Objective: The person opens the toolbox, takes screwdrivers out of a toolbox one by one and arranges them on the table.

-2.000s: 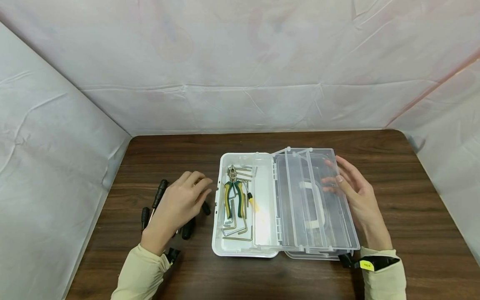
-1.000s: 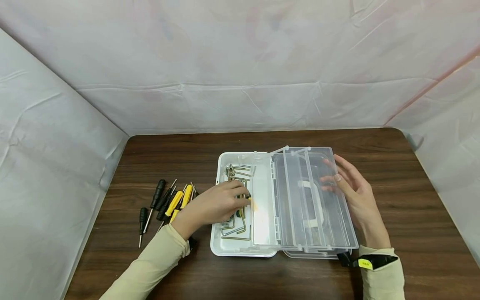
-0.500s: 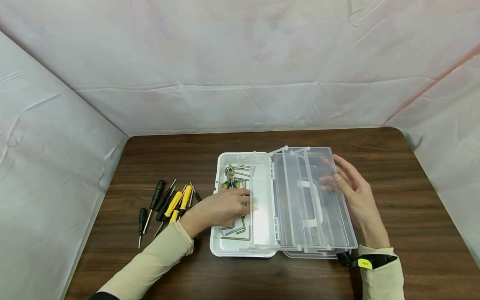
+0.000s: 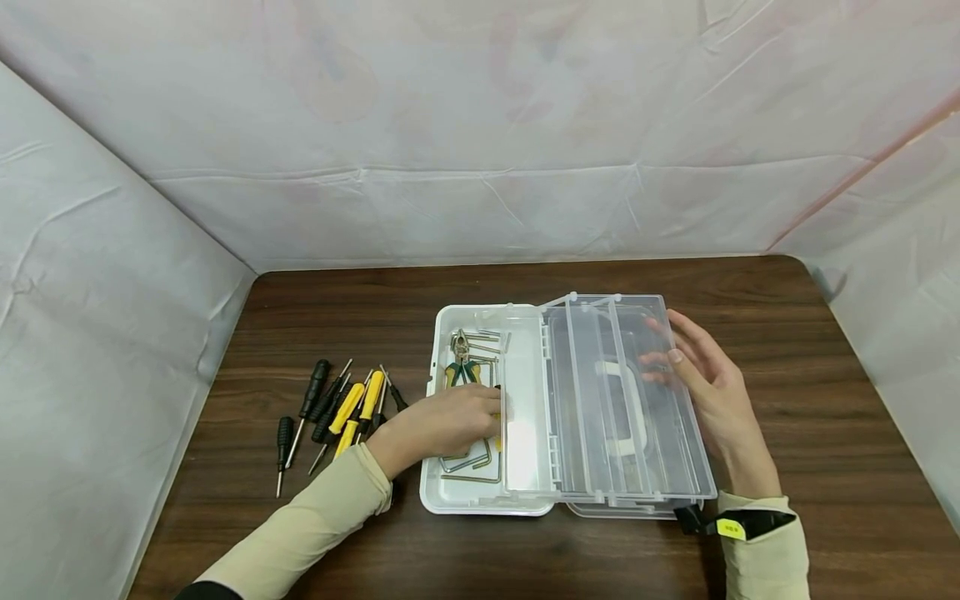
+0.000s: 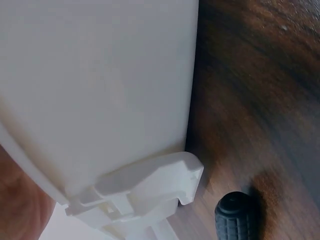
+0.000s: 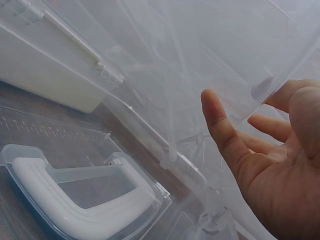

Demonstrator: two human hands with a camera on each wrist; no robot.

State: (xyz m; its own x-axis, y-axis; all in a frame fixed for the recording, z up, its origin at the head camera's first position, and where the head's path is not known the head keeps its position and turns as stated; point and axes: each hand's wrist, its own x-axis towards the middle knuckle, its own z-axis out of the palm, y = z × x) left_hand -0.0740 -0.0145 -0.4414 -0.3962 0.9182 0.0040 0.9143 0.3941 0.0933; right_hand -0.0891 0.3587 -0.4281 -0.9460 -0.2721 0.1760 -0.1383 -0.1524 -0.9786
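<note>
My left hand [image 4: 461, 419] reaches down into the white box base [image 4: 442, 496]. Its fingertips are hidden, so whether they grip anything is unclear. A bit of a yellow-handled screwdriver [image 4: 498, 443] shows beside the fingers. Just beyond the knuckles lie pliers with green-yellow handles [image 4: 461, 354], partly covered by the hand. Several hex keys [image 4: 472, 477] lie around them. My right hand [image 4: 716, 392] is at the outer edge of the raised clear lid [image 6: 225, 50]; its fingers rest behind the plastic, thumb apart from them.
Several black screwdrivers [image 4: 315, 387] and yellow screwdrivers [image 4: 348, 407] lie loose on the dark wooden table [image 4: 352, 317], left of the box. A white handle [image 6: 80, 215] sits on the lid side. White sheeting [image 4: 480, 125] stands behind the table.
My left hand has moved right from above the loose screwdrivers into the box, then slightly toward me. The yellow-handled screwdriver there has shifted toward me. My right hand and the lid stay put.
</note>
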